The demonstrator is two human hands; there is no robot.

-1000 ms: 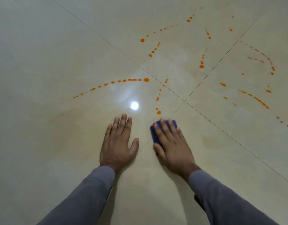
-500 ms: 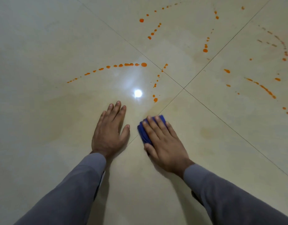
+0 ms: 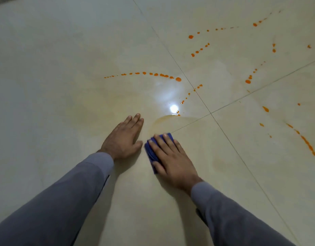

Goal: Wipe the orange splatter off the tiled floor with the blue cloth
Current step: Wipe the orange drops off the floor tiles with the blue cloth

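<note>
1. The blue cloth lies folded on the tiled floor, just this side of the seam where four tiles meet, mostly hidden under the right hand
2. That hand presses it flat, fingers straight and close together, thumb lying along the cloth's near edge
3. A thin orange smear curves just beyond the cloth, so the wiping looks under way but early
4. The left hand rests flat on the floor just beside the cloth, fingers straight and together, holding nothing, seemingly as a prop
5. Most of the orange splatter remains: an arc of drops beyond the left hand, more trails to the far right
6. The next move likely calls for pushing the cloth forward through the smear to the arc, keeping firm pressure
</note>
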